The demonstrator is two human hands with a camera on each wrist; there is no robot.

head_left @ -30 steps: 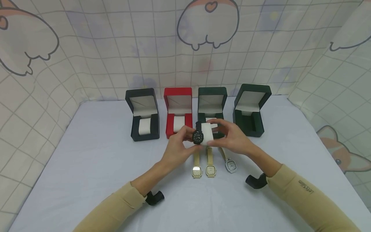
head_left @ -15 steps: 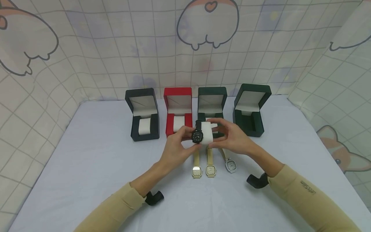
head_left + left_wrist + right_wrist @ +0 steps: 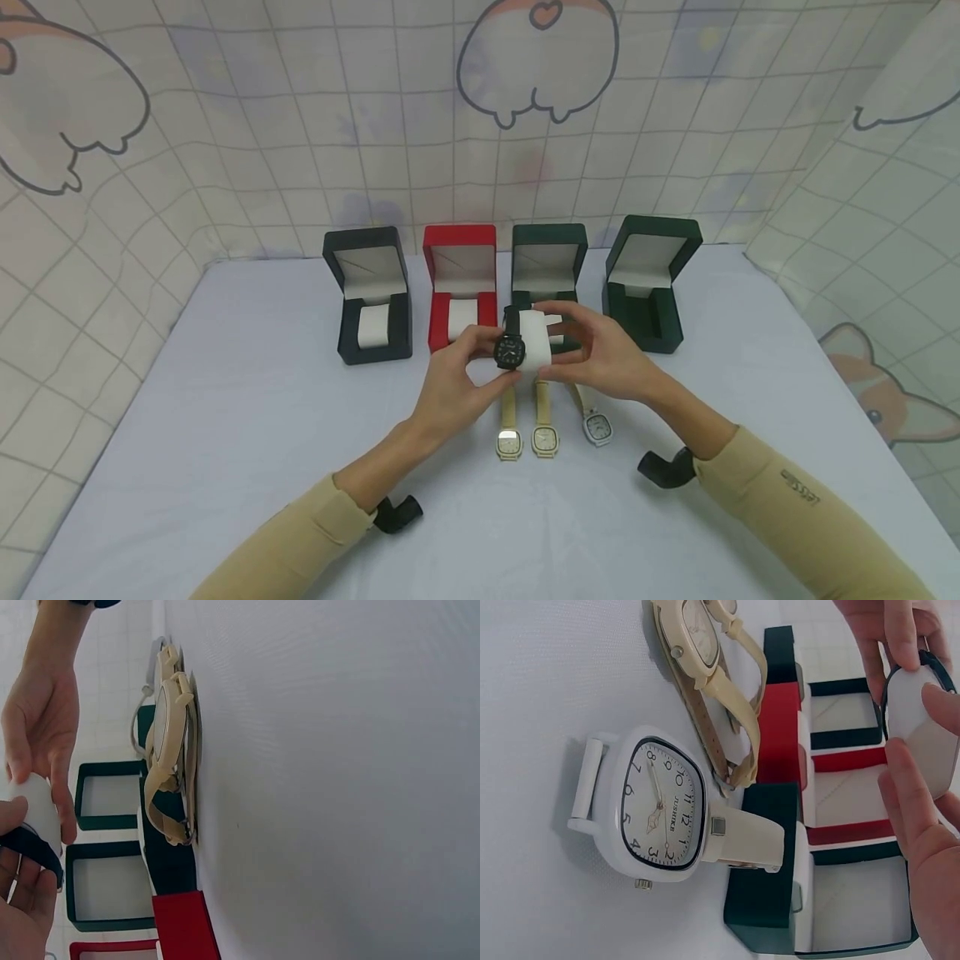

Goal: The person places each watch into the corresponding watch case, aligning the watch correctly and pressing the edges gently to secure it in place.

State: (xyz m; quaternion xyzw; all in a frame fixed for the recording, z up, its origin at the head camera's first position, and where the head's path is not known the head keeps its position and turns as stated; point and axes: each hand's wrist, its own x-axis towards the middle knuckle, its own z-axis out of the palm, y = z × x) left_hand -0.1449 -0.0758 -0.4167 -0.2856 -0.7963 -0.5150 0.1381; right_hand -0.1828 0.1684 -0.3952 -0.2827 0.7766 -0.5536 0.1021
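Above the table, both hands hold a white watch cushion (image 3: 536, 342) with a black watch (image 3: 510, 352) round its left end. My left hand (image 3: 452, 377) pinches the watch and that end between thumb and fingers. From the other side, my right hand (image 3: 609, 360) grips the cushion, thumb below and fingers above. The right wrist view shows the black strap (image 3: 886, 701) looped round the cushion (image 3: 919, 724). Below the hands lie two cream-strapped watches (image 3: 508, 445) and a white watch (image 3: 598, 428), whose square dial faces the right wrist camera.
Open watch boxes line the back: a dark one (image 3: 405, 333), a red one (image 3: 488, 307) and a green one (image 3: 550, 236), each with a white cushion. The rightmost green box (image 3: 660, 343) shows a bare inside. Patterned cloth (image 3: 420, 158) hangs behind the white table (image 3: 262, 417).
Both hands have shifted the cushion and black watch slightly up and left in the head view. Their grip looks the same, and the boxes and other watches stay put.
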